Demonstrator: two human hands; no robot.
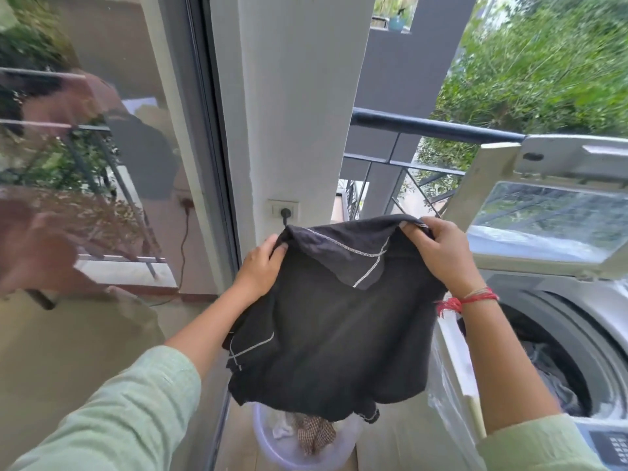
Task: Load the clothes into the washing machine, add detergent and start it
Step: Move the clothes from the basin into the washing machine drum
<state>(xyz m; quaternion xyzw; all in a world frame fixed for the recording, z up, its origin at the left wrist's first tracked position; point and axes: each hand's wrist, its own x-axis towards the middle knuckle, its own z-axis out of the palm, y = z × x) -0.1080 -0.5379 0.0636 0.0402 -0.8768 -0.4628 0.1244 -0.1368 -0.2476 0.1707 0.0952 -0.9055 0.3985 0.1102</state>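
Dark garment (pixel 334 338) between hands (held up)

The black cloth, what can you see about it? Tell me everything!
The black cloth looks soft and faded, with white stitching along its seams. It hangs spread in the air, its top edge folded over. The left hand and right hand pinch its top corners. It hangs above a tub, left of the open washer.

At lower right the washing machine's drum mouth (pixel 560 362) lies open, with the raised lid (pixel 550 212) standing behind it at right. The spread black garment (pixel 333 334) fills the frame's centre, hanging over the basin (pixel 282 453) below. The white pillar (pixel 292 113) blocks the upper centre.
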